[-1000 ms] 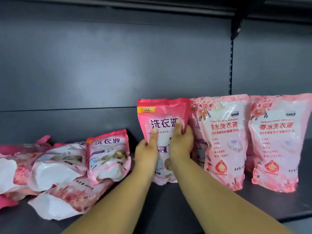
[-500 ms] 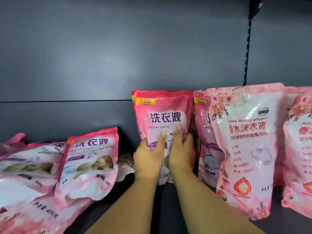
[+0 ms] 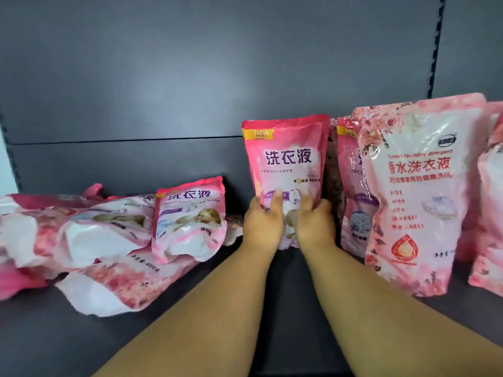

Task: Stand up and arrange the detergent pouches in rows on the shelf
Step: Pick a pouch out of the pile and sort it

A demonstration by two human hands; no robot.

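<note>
A pink detergent pouch (image 3: 287, 159) with a yellow NEW tag stands upright against the shelf's back panel. My left hand (image 3: 262, 224) and my right hand (image 3: 315, 224) hold its lower part from both sides, thumbs on its front. Right of it stands another pink pouch (image 3: 349, 186), half hidden behind a tall rose-printed pouch (image 3: 416, 197). A further rose pouch (image 3: 490, 213) is cut off at the right edge. To the left a small pouch (image 3: 190, 219) leans on a heap of fallen pouches (image 3: 81, 235).
The dark grey shelf board (image 3: 68, 344) runs along the bottom, with bare board in front of the heap and between my forearms. A dark back panel (image 3: 190, 77) rises behind. A slotted upright (image 3: 435, 44) stands at the upper right.
The view has drawn closer and shifted left. Both hands slid down from the pouch's middle to its lower part, and the pouch now stands straighter against the back panel.
</note>
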